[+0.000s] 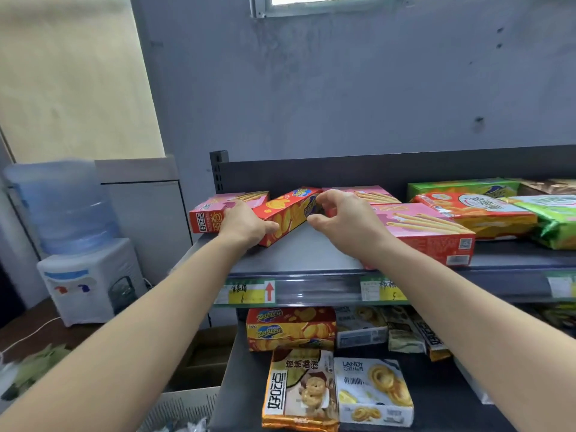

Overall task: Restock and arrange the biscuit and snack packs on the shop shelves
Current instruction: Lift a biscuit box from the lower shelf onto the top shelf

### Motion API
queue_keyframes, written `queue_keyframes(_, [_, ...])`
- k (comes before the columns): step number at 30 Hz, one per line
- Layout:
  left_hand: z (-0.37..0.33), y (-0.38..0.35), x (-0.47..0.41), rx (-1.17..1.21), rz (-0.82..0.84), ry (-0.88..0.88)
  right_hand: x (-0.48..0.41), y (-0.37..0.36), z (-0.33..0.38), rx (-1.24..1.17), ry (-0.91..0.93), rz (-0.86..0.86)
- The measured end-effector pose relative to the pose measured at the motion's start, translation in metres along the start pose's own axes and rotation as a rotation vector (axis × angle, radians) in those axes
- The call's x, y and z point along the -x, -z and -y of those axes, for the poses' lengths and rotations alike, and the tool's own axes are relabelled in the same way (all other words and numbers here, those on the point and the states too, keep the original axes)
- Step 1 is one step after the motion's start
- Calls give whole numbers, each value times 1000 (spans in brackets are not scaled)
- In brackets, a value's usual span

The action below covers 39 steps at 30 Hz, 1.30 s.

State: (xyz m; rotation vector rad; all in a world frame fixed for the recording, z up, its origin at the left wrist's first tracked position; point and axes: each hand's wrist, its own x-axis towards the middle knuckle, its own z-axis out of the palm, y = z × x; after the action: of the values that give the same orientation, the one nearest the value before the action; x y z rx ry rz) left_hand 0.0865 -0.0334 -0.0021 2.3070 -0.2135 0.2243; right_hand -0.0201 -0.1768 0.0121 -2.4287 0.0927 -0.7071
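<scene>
My left hand (246, 226) and right hand (343, 219) each close their grip on an end of the tilted red box (290, 210). I'd lay it flat, squared between the pink boxes (427, 226).

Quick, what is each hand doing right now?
Left hand: holding the red biscuit box.
Right hand: curled at the box's far end; grip cannot be told.

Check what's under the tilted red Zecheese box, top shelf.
Zecheese box rests its near end on the grey shelf; far end raised. Whatever props it is covered by the box.
</scene>
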Motion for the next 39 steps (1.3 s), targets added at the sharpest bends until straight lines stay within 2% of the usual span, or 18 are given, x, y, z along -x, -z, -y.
queue_keyframes(5, [1, -4, -5, -53, -47, -3, -2, -7, -1, 19, -17, 4])
queue_keyframes(11, [1, 3, 6, -4, -76, -10, 3, -15, -1, -1, -22, 50])
queue_keyframes(20, [10, 56, 55, 64, -141, -86, -4, -30, 3, -64, -68, 54])
queue_keyframes(25, [17, 84, 94, 63, -201, -133, -2, -35, 10, -224, -176, 2])
queue_keyframes(32, [25, 108, 145, 101, -271, -111, 14, -31, 19, -471, -251, -14])
queue_keyframes(39, [39, 118, 192, 247, -311, 25, 47, -23, 35, -534, -208, -31])
